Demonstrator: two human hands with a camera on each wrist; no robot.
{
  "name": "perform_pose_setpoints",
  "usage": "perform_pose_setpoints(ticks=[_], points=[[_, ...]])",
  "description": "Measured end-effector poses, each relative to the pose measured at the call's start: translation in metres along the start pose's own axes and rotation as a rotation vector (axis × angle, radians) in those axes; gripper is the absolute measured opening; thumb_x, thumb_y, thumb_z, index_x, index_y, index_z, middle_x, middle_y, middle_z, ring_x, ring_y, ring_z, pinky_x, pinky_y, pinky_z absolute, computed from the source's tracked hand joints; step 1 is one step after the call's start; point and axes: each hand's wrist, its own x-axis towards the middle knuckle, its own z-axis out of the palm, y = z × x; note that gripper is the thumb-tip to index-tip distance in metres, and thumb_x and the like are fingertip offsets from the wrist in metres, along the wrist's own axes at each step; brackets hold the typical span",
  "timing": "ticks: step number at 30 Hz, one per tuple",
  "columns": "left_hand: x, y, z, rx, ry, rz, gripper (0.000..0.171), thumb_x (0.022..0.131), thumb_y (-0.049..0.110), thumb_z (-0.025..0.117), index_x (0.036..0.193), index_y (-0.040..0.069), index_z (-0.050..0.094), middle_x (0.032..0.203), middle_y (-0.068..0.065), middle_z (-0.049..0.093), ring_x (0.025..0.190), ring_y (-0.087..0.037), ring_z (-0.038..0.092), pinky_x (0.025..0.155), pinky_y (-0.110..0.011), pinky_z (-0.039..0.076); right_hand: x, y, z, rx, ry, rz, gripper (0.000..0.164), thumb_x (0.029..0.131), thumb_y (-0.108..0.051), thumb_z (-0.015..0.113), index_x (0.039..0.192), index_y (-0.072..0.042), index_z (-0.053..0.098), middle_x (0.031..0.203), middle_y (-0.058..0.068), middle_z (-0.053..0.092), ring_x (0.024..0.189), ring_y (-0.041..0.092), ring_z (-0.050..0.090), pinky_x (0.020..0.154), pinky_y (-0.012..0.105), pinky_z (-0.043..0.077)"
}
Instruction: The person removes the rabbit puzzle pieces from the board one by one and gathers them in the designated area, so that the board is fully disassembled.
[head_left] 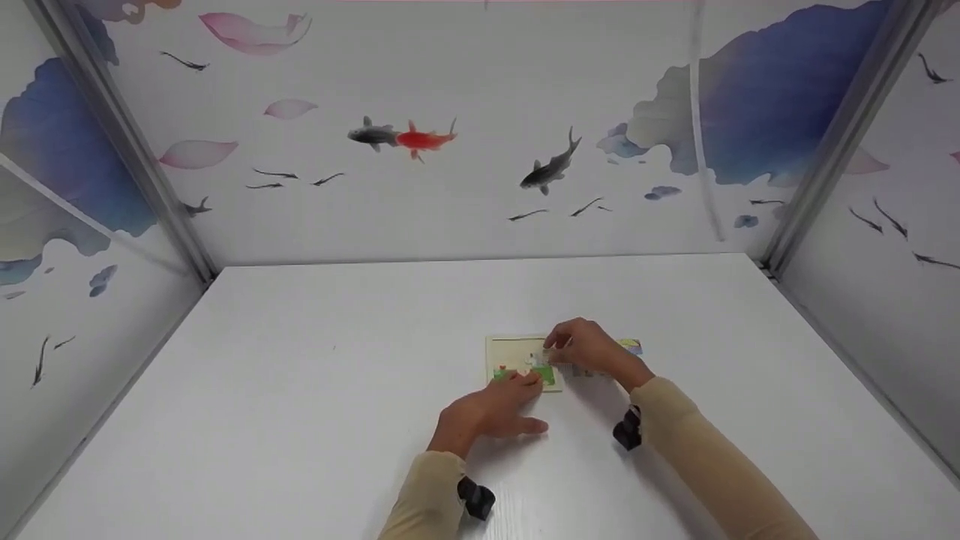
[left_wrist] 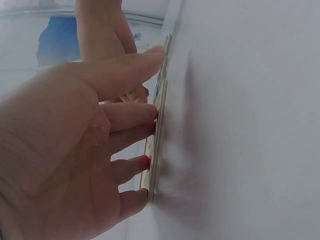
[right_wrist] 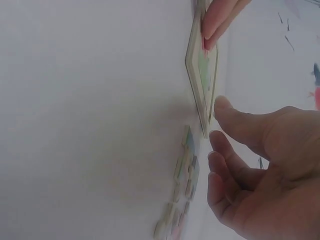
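Note:
A square wooden puzzle board (head_left: 516, 346) with a raised pale rim lies flat on the white table. Colored puzzle pieces (head_left: 545, 373), green and white among them, sit in its near part. My left hand (head_left: 491, 412) rests its extended fingertips on the board's near side, with the thumb (left_wrist: 145, 62) held away. At the board's right side is my right hand (right_wrist: 265, 160), its thumb near the rim and its lightly bent fingers beside the corner. In the right wrist view a gap shows between thumb and index finger, with no piece visible there.
Several loose puzzle pieces (right_wrist: 185, 170) lie on the table right of the board, partly hidden under my right hand and wrist in the head view. Printed panels (head_left: 465, 217) with fish and petals enclose the white table (head_left: 300, 375) at the back and sides.

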Motion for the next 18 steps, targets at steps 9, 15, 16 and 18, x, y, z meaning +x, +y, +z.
perform_pose_setpoints(ticks=[9, 15, 16, 18], points=[[0.001, 0.003, 0.000, 0.030, 0.009, -0.007, 0.073, 0.099, 0.048, 0.058, 0.159, 0.018, 0.029, 0.168, 0.009, 0.022, 0.158, -0.023, 0.015, 0.125, -0.046, 0.026, -0.002, -0.012, 0.004, -0.011, -0.060, -0.007, 0.013, 0.091, -0.008, 0.068, 0.102, -0.006, 0.073, 0.102, 0.011, 0.069, 0.090, 0.021, 0.060, 0.077, 0.033, 0.050], [0.001, 0.004, 0.000, 0.059, 0.022, 0.006, 0.070, 0.100, 0.046, 0.057, 0.159, 0.018, 0.031, 0.167, 0.008, 0.025, 0.157, -0.023, 0.019, 0.124, -0.043, 0.027, 0.000, -0.011, 0.004, 0.045, -0.014, -0.019, 0.007, 0.092, -0.006, 0.069, 0.098, -0.004, 0.071, 0.100, 0.012, 0.068, 0.088, 0.020, 0.060, 0.078, 0.035, 0.051], [0.001, 0.004, 0.000, 0.064, 0.024, 0.005, 0.070, 0.100, 0.045, 0.058, 0.158, 0.018, 0.031, 0.167, 0.008, 0.025, 0.157, -0.023, 0.020, 0.124, -0.042, 0.027, 0.001, -0.011, 0.004, 0.051, -0.005, -0.020, 0.006, 0.092, -0.005, 0.069, 0.098, -0.004, 0.071, 0.099, 0.011, 0.068, 0.087, 0.019, 0.060, 0.078, 0.035, 0.051], [0.001, 0.004, -0.001, 0.065, 0.029, 0.004, 0.068, 0.100, 0.043, 0.058, 0.158, 0.018, 0.032, 0.166, 0.008, 0.026, 0.156, -0.023, 0.020, 0.125, -0.042, 0.027, 0.002, -0.011, 0.003, 0.051, 0.013, -0.041, 0.004, 0.092, -0.004, 0.069, 0.096, -0.004, 0.070, 0.095, 0.011, 0.069, 0.085, 0.018, 0.060, 0.077, 0.034, 0.052]])
